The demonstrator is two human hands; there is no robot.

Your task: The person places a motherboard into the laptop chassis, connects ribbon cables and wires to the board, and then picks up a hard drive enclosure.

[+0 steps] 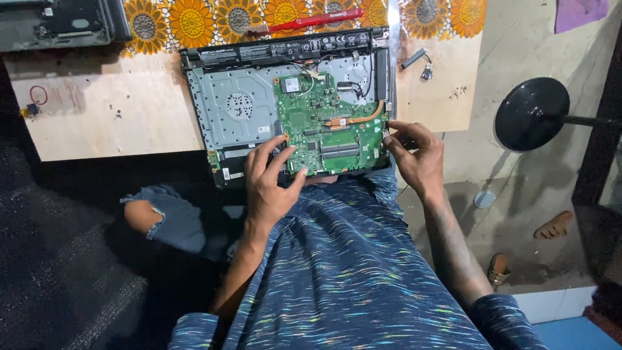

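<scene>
An opened laptop base (285,104) lies on the counter (97,110), its near edge hanging over the counter's front edge toward the person's lap, with the circuit board (330,129) seated in its right half and the battery (285,48) along its far edge. The left hand (272,185) rests on the board's near left corner and the right hand (418,159) touches the base's right edge, while a screwdriver (308,21) lies behind the base on the patterned cloth (194,23). A small loose part (418,61) sits on the counter right of the base, another device (58,23) lies at the far left corner, and a round stand base (531,113) stands on the floor (538,194) to the right.
</scene>
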